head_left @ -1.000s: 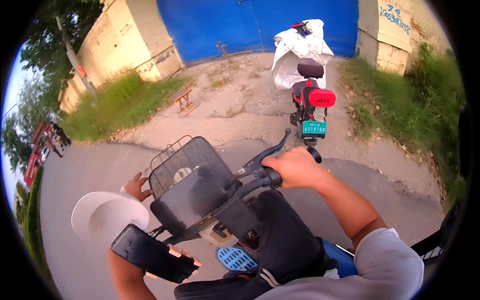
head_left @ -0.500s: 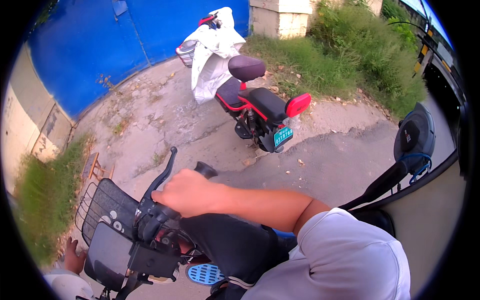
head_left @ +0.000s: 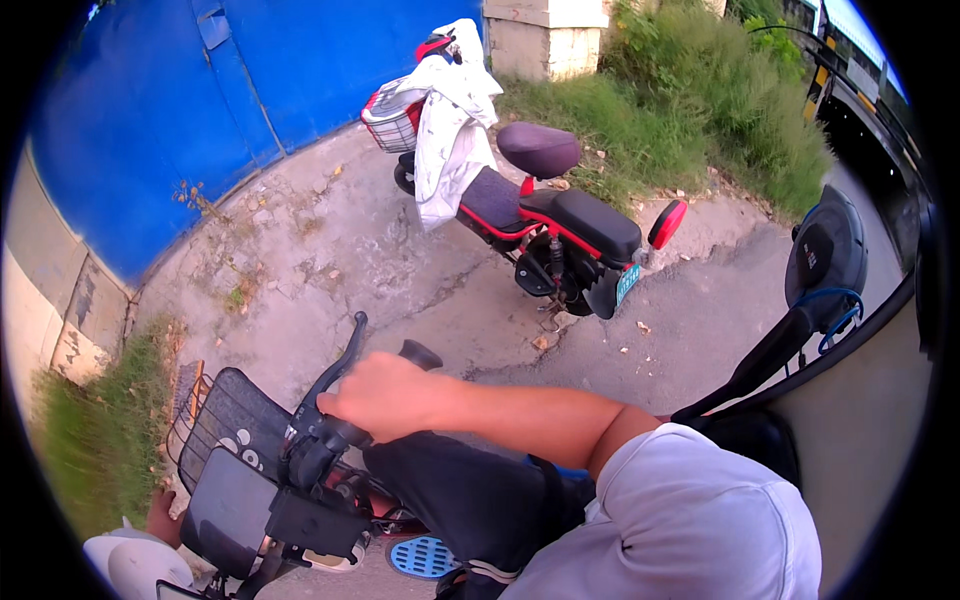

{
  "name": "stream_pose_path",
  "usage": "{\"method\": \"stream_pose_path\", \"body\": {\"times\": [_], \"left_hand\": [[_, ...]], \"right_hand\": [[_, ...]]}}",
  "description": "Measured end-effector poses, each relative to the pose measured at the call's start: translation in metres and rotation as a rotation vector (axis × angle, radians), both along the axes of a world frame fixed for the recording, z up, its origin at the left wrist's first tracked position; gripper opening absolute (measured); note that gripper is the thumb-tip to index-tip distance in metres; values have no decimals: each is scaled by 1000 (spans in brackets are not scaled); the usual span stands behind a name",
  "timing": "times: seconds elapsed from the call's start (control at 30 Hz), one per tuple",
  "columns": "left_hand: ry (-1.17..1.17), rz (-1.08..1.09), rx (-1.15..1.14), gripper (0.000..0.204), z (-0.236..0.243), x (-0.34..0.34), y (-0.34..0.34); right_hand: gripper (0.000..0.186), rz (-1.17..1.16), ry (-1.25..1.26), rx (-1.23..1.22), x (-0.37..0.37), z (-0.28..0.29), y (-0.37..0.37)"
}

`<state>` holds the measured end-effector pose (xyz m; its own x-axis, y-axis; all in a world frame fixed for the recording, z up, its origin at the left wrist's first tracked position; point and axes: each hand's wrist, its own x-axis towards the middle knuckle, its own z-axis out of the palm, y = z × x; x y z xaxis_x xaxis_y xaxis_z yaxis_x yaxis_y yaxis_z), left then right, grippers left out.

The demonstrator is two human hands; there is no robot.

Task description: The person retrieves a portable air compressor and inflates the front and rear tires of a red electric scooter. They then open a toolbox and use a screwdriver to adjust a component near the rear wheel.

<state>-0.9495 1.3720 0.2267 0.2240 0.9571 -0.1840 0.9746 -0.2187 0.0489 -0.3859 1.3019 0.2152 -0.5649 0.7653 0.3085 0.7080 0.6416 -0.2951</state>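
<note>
Your right hand [head_left: 385, 393] is closed around the scooter's right handlebar grip [head_left: 418, 354]. Your left hand [head_left: 163, 517] shows partly beside the front basket [head_left: 228, 425]; its grip cannot be told.

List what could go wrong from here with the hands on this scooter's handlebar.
1. The right hand grips the handlebar grip, and a parked red scooter stands close ahead on the cracked pavement; a swerve might clip it.
2. The left hand shows only partly at the lower left edge, beside a white helmet. What it holds cannot be told, so steering may be weaker on that side.
3. The wire basket points toward the grass verge, where wheels may slip.
</note>
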Motion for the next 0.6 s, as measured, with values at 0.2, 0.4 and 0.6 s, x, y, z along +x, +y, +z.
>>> {"method": "stream_pose_path", "body": {"times": [0.2,0.4,0.6], "left_hand": [[-63,39,0,56,-39,8,59],[-197,179,7,55,-104,39,58],[-290,321,31,54,-143,82,31]], "right_hand": [[35,16,76,98,-34,-25,73],[30,75,-12,110,-59,-9,139],[31,166,-13,101,-85,-16,185]]}}
